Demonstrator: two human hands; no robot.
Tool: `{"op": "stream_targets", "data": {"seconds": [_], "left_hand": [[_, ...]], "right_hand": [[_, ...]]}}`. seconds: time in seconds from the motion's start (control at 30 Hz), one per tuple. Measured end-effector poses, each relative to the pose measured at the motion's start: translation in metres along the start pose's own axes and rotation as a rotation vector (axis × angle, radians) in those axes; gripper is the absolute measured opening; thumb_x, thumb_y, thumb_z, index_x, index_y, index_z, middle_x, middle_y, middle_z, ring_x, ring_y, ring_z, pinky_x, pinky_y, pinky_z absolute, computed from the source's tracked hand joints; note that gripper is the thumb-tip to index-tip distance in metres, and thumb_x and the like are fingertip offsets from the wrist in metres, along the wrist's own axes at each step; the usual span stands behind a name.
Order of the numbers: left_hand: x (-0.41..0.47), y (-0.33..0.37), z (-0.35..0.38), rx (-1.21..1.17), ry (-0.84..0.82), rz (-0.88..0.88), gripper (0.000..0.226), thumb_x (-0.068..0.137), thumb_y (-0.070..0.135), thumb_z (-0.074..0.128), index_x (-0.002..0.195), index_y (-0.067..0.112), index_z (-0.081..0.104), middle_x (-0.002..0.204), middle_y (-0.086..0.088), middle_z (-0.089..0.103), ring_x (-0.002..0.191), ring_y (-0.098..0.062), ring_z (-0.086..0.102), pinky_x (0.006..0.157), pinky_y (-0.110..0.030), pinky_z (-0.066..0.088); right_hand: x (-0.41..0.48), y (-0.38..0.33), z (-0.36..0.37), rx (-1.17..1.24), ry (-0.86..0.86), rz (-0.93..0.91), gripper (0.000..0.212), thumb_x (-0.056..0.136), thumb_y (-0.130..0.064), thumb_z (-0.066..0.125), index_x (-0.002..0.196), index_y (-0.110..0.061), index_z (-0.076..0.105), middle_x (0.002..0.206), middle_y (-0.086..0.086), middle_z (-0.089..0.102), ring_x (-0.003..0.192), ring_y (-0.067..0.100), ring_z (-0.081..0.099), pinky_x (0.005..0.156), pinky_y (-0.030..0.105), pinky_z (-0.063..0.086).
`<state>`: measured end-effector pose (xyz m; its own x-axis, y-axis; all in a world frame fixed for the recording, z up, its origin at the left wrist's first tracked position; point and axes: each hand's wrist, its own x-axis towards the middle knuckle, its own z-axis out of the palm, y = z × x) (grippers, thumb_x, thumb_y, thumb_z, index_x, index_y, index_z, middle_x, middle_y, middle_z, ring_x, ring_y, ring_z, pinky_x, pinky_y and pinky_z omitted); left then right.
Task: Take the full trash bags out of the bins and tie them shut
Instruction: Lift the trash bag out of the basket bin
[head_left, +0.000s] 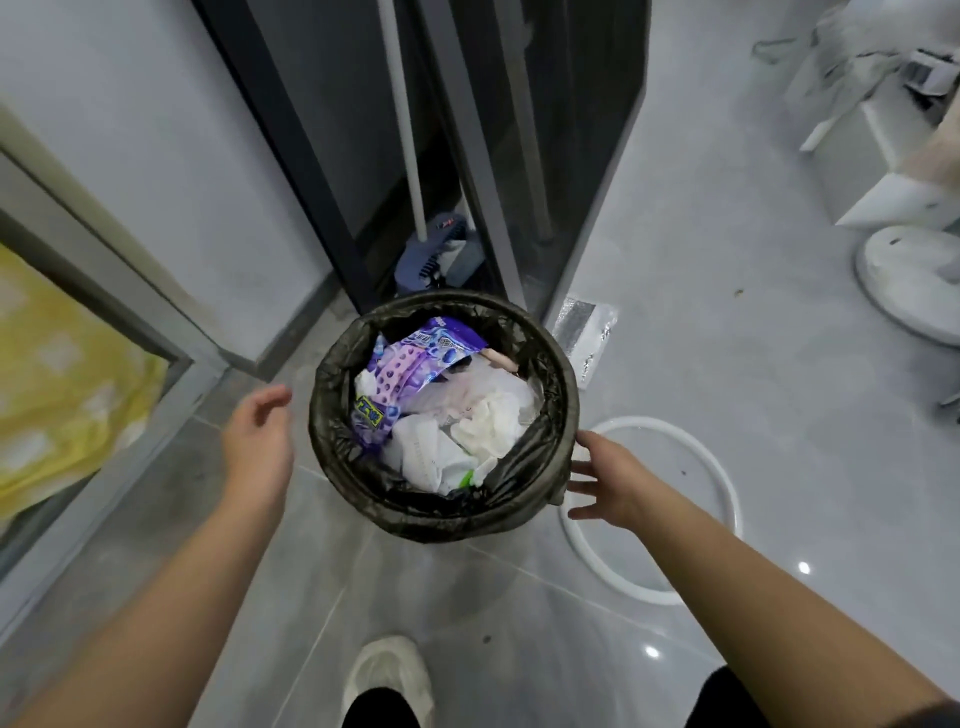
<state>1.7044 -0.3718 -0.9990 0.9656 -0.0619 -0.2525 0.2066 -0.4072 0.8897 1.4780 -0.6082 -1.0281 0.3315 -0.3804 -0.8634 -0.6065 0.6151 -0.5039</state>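
A white shoe (387, 675) is standing at 6 o'clock on open grey floor. Ahead, the black trash bag (332, 410) is sitting in its bin, folded over the rim and holding a purple wrapper (415, 358) and tissues (493, 421). The left hand (257, 441) is hovering at the bag's 9 o'clock, loosely open and empty, with floor showing between. The right hand (605, 480) is reaching in at 4 o'clock, fingers spread wide, empty, just beside the bag's edge, above a white ring (727, 483) lying on the floor. At 12 o'clock a dark door frame (311, 171) is closing in.

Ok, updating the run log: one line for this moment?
left hand: open, clear of bag | right hand: open, by bag rim | bag: full, untied
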Motion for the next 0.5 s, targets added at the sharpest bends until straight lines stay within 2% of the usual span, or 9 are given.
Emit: {"op": "stream_targets", "data": {"seconds": [0.07, 0.13, 0.2, 0.23, 0.3, 0.4, 0.43, 0.5], "left_hand": [[-0.002, -0.022, 0.002, -0.109, -0.121, -0.264, 0.025, 0.093, 0.014, 0.043, 0.112, 0.011, 0.059, 0.102, -0.004, 0.059, 0.076, -0.011, 0.053, 0.069, -0.031, 0.046], [-0.015, -0.03, 0.007, -0.175, -0.27, -0.452, 0.021, 0.095, 0.021, 0.039, 0.089, 0.018, 0.059, 0.082, 0.0, 0.059, 0.068, -0.014, 0.053, 0.063, -0.03, 0.046], [-0.024, -0.036, 0.013, -0.181, -0.351, -0.505, 0.028, 0.096, 0.024, 0.036, 0.075, 0.02, 0.055, 0.067, 0.001, 0.059, 0.065, -0.016, 0.052, 0.062, -0.032, 0.046], [-0.028, -0.037, 0.016, -0.187, -0.366, -0.505, 0.029, 0.097, 0.025, 0.036, 0.075, 0.02, 0.055, 0.067, 0.001, 0.058, 0.065, -0.016, 0.052, 0.062, -0.031, 0.045], [-0.031, -0.041, 0.02, -0.201, -0.389, -0.515, 0.028, 0.097, 0.026, 0.037, 0.076, 0.021, 0.055, 0.074, 0.0, 0.057, 0.066, -0.014, 0.052, 0.06, -0.029, 0.047], [-0.032, -0.047, 0.022, -0.263, -0.43, -0.576, 0.024, 0.096, 0.023, 0.039, 0.083, 0.019, 0.059, 0.077, 0.0, 0.061, 0.065, -0.012, 0.055, 0.053, -0.023, 0.054], [-0.033, -0.048, 0.022, -0.278, -0.447, -0.602, 0.024, 0.096, 0.021, 0.038, 0.081, 0.019, 0.057, 0.069, 0.001, 0.061, 0.057, -0.01, 0.055, 0.048, -0.02, 0.053], [-0.035, -0.052, 0.022, -0.275, -0.464, -0.633, 0.029, 0.095, 0.014, 0.033, 0.073, 0.018, 0.051, 0.045, 0.005, 0.051, 0.033, -0.005, 0.042, 0.04, -0.015, 0.047]], "right_hand": [[0.002, 0.004, 0.001, 0.073, -0.05, 0.03, 0.033, 0.092, -0.043, 0.047, 0.111, -0.02, 0.06, 0.104, 0.009, 0.06, 0.095, 0.03, 0.059, 0.089, 0.055, 0.047], [0.004, 0.007, 0.004, 0.143, -0.083, 0.039, 0.031, 0.09, -0.042, 0.051, 0.1, -0.016, 0.063, 0.09, 0.01, 0.059, 0.079, 0.029, 0.059, 0.085, 0.051, 0.051], [0.004, 0.01, 0.008, 0.187, -0.084, 0.052, 0.028, 0.089, -0.04, 0.053, 0.088, -0.014, 0.062, 0.085, 0.011, 0.056, 0.077, 0.029, 0.057, 0.075, 0.043, 0.055], [0.004, 0.011, 0.01, 0.198, -0.081, 0.065, 0.026, 0.09, -0.037, 0.052, 0.083, -0.014, 0.061, 0.082, 0.01, 0.056, 0.075, 0.027, 0.056, 0.07, 0.038, 0.054], [0.004, 0.013, 0.013, 0.209, -0.079, 0.091, 0.026, 0.091, -0.031, 0.048, 0.072, -0.016, 0.055, 0.074, 0.007, 0.052, 0.068, 0.022, 0.051, 0.061, 0.029, 0.046], [0.004, 0.014, 0.012, 0.178, -0.084, 0.124, 0.03, 0.093, -0.032, 0.043, 0.065, -0.02, 0.047, 0.056, 0.0, 0.048, 0.057, 0.015, 0.04, 0.054, 0.023, 0.031], [0.004, 0.014, 0.012, 0.161, -0.087, 0.139, 0.031, 0.092, -0.032, 0.043, 0.063, -0.021, 0.046, 0.052, -0.002, 0.045, 0.055, 0.013, 0.038, 0.051, 0.021, 0.028], [0.001, 0.016, 0.012, 0.089, -0.104, 0.169, 0.028, 0.09, -0.031, 0.041, 0.063, -0.024, 0.045, 0.054, -0.004, 0.039, 0.053, 0.011, 0.036, 0.046, 0.019, 0.027]]}}
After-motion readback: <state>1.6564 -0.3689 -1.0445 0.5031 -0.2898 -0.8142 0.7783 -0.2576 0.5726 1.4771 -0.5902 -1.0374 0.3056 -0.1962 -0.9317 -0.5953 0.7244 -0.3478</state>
